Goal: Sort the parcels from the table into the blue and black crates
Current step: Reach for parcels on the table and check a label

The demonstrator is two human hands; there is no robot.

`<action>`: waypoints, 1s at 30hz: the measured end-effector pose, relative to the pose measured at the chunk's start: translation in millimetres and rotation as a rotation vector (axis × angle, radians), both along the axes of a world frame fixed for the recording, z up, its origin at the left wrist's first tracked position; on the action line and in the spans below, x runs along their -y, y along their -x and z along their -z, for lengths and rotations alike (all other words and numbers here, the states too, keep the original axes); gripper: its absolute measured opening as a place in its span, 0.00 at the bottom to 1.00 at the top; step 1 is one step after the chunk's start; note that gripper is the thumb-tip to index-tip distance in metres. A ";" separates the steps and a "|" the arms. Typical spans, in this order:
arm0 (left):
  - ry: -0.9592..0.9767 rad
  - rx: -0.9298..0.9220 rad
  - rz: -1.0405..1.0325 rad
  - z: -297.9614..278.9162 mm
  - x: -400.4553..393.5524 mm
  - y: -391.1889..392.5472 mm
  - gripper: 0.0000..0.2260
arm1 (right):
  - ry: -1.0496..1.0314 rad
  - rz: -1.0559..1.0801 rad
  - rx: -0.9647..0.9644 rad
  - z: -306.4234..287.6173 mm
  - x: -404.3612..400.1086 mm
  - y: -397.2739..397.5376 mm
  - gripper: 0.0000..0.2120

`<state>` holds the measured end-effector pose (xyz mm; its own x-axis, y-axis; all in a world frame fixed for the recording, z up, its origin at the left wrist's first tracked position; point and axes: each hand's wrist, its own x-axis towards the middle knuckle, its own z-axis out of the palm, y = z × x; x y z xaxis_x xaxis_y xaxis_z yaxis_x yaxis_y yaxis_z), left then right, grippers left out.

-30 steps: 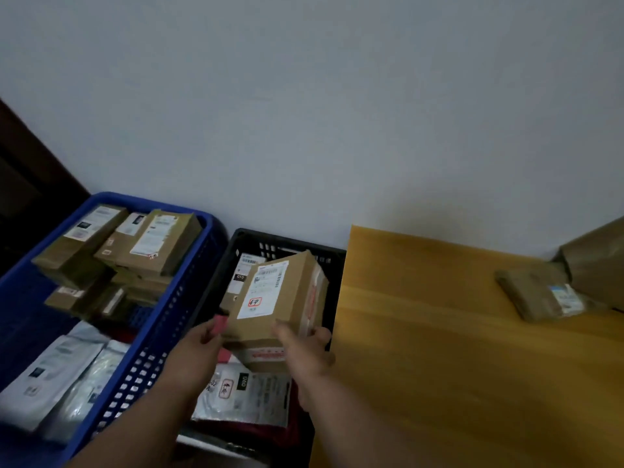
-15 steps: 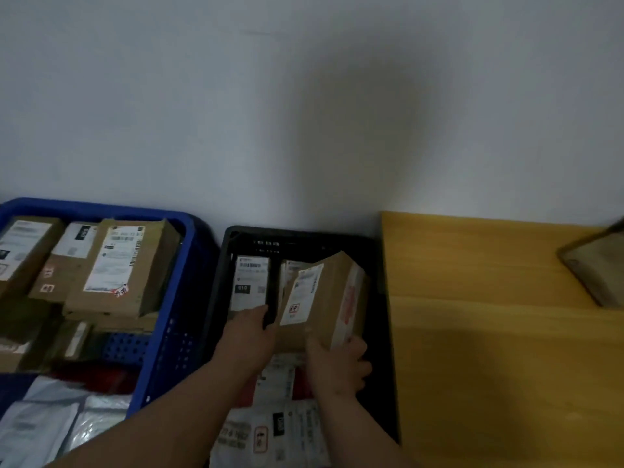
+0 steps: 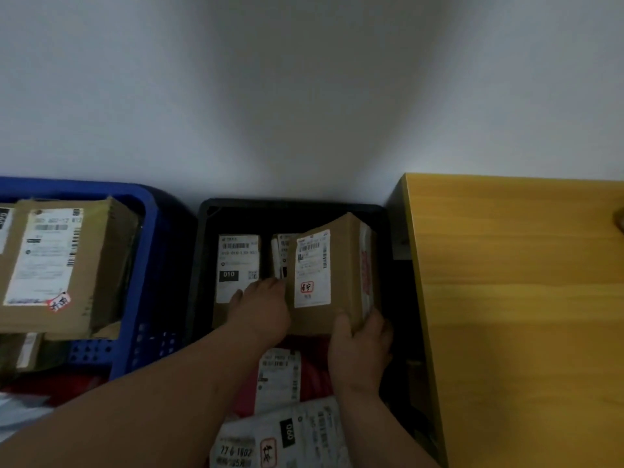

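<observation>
You hold the cardboard parcel (image 3: 332, 278) tilted inside the black crate (image 3: 381, 231), its long axis running away from you. Your right hand (image 3: 359, 349) grips its near right corner; your left hand (image 3: 261, 309) presses its left side, fingers hidden. Lower it beside the 2 boxes.

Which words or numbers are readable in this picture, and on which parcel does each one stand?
"010": black patch on the label of the left box in the black crate.
"080": black patch on the white mailer bag, printed sideways.
"776 1602", roughly: the same bag, lower left.
Red stamps and all other label print, including the blue crate: too blurred.
</observation>
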<state>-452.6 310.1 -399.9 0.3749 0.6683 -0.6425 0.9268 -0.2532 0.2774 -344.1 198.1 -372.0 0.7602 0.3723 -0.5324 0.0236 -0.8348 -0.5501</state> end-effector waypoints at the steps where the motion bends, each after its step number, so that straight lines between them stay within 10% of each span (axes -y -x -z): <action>1: -0.002 -0.017 0.012 4.0 -1.7 0.6 0.28 | 0.061 -0.037 0.071 0.4 -2.0 -0.6 0.31; 10: -0.087 -0.171 0.236 29.4 2.1 -6.0 0.42 | 0.027 -0.484 0.364 -2.6 -22.5 -3.7 0.32; 30: -0.252 -0.380 0.532 23.3 -8.0 16.1 0.38 | 0.012 -0.497 0.368 3.5 -36.0 -24.1 0.27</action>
